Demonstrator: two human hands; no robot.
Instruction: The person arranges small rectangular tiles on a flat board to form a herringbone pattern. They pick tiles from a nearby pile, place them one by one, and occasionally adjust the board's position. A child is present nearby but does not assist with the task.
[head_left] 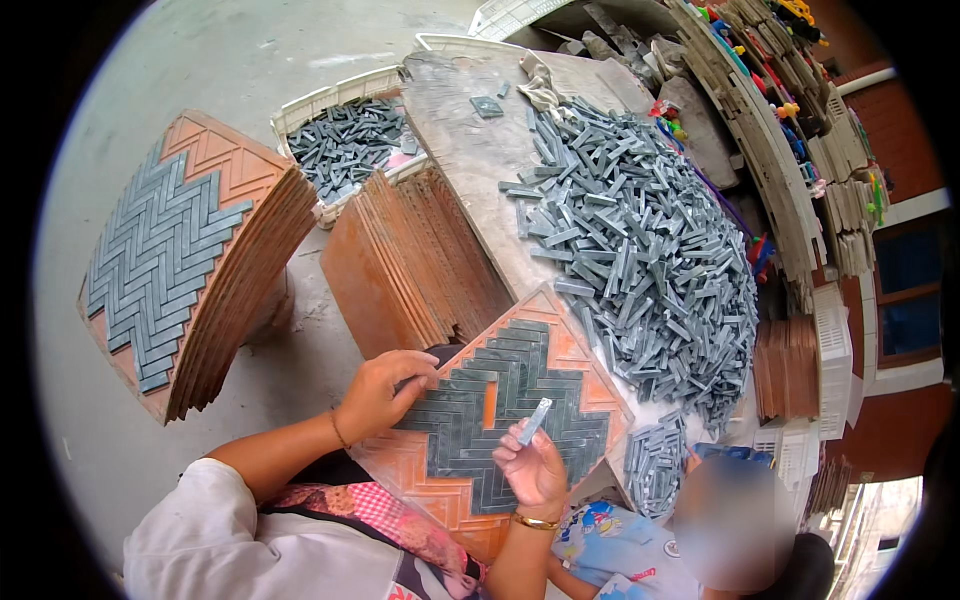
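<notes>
My right hand (pixel 532 468) is pinching a small grey stone strip (pixel 536 421) between thumb and fingers, held above an orange mould board (pixel 445 490). That board tilts across my lap, its top corner against the table. Dark grey strips (pixel 455 420) fill its middle in a herringbone pattern, and one narrow slot (pixel 490 404) among them shows bare orange. At the board's left edge, my left hand (pixel 385 390) is closed, fingers curled and thumb below. Something dark shows between its thumb and fingers, but I cannot make out what it is.
A large heap of loose grey strips (pixel 640 260) covers the table (pixel 460 110). To the left stand a brown stack of boards (pixel 410 265) and another stack topped by a patterned board (pixel 165 260). Behind is a crate of strips (pixel 350 145). Another person (pixel 630 545) sits close on my right.
</notes>
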